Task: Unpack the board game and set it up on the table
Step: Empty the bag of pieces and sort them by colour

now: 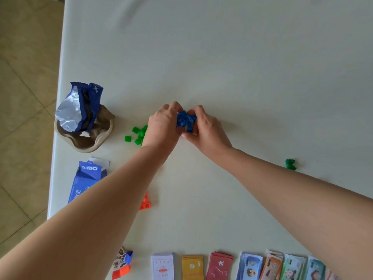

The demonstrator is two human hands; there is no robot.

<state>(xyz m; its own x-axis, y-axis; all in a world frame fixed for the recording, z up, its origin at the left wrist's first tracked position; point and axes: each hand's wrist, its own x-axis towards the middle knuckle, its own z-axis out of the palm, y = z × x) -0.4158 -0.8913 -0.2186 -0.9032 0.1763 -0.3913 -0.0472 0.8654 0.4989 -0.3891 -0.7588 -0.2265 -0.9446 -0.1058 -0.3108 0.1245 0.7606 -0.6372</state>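
Head cam, looking down on white table (242, 57). Clump of small blue pieces (185, 120) mid-table, squeezed btwn left hand (161, 126) and right hand (203, 128); both curled round it, L on its left side, R on its right and near side. Clump touching table or lifted: can't tell. Loose green pieces (137, 135) just left of L hand, partly hidden by wrist. Orange pieces (145, 202) nearer, beside L forearm. Dark green piece (290, 164) well to the right, just beyond R forearm. At left edge: torn blue wrapper (80, 106) in brown dish (86, 146), Oreo box (88, 174) just nearer. Along near edge, L to R: white cards (162, 266), yellow cards (192, 266), red cards (219, 265), banknote stacks (282, 267).
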